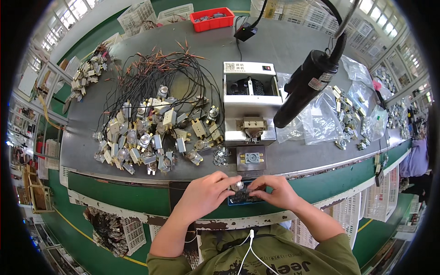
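Note:
Over the table's front edge, my left hand (208, 195) pinches a small round silvery part (237, 185) between thumb and fingers. Beneath it sits a small blue tray (233, 203) filled with tiny dark pieces (241, 196). My right hand (275, 191) is at the tray's right side, thumb and fingertips closed together over the dark pieces. What those fingertips hold, if anything, is too small to make out. Just beyond the hands, a grey block with brass tabs (251, 158) lies on a metal plate (242, 167) in front of a silver bench machine (250, 103).
Left of the machine spreads a heap of white-and-grey parts with clear round caps (145, 140) and black wires (160, 73). Small metal bits (221, 156) lie near. A black cylindrical tool (302, 89) hangs at right, by plastic bags (321, 121). A red bin (211, 20) stands far back.

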`<state>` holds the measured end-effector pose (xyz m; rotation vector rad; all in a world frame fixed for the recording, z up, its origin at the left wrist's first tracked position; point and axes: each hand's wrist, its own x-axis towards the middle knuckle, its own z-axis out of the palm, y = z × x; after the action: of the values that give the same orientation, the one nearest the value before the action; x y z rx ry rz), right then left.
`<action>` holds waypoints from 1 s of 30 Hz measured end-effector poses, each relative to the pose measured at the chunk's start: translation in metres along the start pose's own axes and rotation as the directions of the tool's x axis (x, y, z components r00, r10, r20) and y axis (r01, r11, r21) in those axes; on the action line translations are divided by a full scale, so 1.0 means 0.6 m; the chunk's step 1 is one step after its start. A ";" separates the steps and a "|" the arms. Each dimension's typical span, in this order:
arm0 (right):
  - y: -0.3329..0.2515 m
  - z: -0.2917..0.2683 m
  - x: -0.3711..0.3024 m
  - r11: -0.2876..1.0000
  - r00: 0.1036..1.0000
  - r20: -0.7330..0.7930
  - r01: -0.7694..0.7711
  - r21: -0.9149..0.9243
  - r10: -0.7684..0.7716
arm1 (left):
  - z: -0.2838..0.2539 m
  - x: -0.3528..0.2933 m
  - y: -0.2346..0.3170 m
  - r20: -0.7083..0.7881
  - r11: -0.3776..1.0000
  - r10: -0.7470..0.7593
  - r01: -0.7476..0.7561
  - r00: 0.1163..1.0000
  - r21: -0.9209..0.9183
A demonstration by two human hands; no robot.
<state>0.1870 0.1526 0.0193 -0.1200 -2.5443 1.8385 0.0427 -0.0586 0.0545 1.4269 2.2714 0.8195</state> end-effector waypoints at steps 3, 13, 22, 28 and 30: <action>-0.011 -0.003 0.000 0.999 1.000 -0.007 0.017 -0.041 -0.018 | -0.002 -0.012 0.002 0.074 0.999 0.038 -0.037 0.997 -0.010; 0.000 0.001 -0.003 0.999 0.999 -0.003 0.035 0.022 -0.035 | 0.006 -0.018 0.022 0.238 0.987 0.156 -0.144 0.959 -0.066; -0.004 0.006 -0.009 0.982 0.999 0.010 -0.042 0.184 0.041 | 0.013 -0.011 0.026 0.272 0.991 0.126 -0.109 0.954 -0.077; -0.018 0.002 -0.012 0.987 0.987 0.007 -0.158 0.000 0.158 | 0.019 -0.008 0.027 0.299 0.990 0.124 -0.138 0.946 0.026; -0.037 -0.006 -0.008 0.995 0.987 -0.159 0.008 -0.103 -0.024 | 0.017 -0.008 0.028 0.303 0.993 0.105 -0.117 0.947 0.020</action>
<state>0.1904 0.1489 0.0418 -0.2364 -2.5206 1.6210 0.0625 -0.0546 0.0567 1.5880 2.0014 0.5470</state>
